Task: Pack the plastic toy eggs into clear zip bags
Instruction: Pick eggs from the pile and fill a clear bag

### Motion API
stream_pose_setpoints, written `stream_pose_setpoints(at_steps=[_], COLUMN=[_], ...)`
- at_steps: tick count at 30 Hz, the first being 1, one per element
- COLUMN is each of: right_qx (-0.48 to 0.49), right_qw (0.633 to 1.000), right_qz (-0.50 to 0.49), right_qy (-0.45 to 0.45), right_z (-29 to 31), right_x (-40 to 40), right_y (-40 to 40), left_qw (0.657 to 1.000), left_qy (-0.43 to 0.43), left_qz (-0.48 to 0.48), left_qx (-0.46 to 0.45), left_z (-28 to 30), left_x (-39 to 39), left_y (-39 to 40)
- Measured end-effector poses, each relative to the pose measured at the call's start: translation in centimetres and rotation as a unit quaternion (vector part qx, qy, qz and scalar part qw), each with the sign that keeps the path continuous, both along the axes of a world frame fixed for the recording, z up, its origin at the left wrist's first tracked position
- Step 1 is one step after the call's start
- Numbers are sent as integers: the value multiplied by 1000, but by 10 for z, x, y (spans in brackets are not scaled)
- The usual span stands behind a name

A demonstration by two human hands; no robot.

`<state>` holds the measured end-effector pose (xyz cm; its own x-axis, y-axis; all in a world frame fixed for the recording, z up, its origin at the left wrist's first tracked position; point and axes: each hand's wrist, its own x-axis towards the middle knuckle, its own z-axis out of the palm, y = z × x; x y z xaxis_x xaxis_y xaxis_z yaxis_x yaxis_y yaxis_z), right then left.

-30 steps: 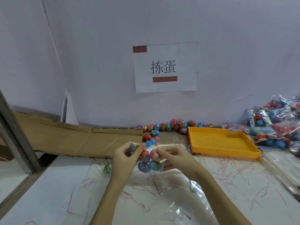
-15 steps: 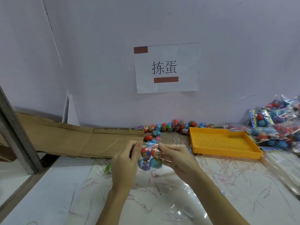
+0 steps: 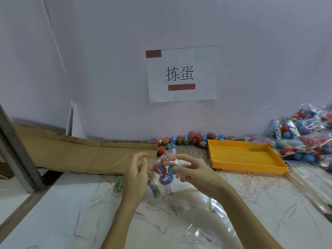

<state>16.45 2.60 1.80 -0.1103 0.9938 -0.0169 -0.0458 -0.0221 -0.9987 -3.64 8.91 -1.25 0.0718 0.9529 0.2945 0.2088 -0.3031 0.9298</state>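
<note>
A clear zip bag point(image 3: 164, 169) with several red and blue toy eggs inside hangs above the table between my hands. My right hand point(image 3: 195, 172) holds its right side with curled fingers. My left hand point(image 3: 137, 174) grips the bag's printed header end, which trails down blurred by the palm. A row of loose toy eggs point(image 3: 188, 138) lies along the wall behind, and one red egg point(image 3: 162, 151) sits just past the bag.
An orange perforated tray point(image 3: 246, 167) stands to the right. Filled egg bags point(image 3: 305, 142) pile at the far right. Flat cardboard point(image 3: 80, 153) lies at the left. Empty clear bags point(image 3: 197, 221) cover the table near me. A small green wrapper point(image 3: 118, 186) lies left of my wrist.
The bag has turned: its printed header swung down by my left palm. Both hands dropped slightly and spread a little apart.
</note>
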Motion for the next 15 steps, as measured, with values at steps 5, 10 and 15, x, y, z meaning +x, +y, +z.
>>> stream_pose_setpoints(at_steps=[5,10,15], right_qx=[28,36,38], right_qw=[998,995,990], right_qz=[8,53,49], right_qy=[-64,-82,-125], right_z=[-3,1,2], right_x=[2,3,4], right_y=[1,-3,-3], left_qw=[985,985,956], left_qy=[-65,-35,-154], left_qz=[-128,-151,-201], left_qx=[-96,-71,-146], left_z=[13,12,14], left_x=[0,3,-3], left_y=[-8,-15,-10])
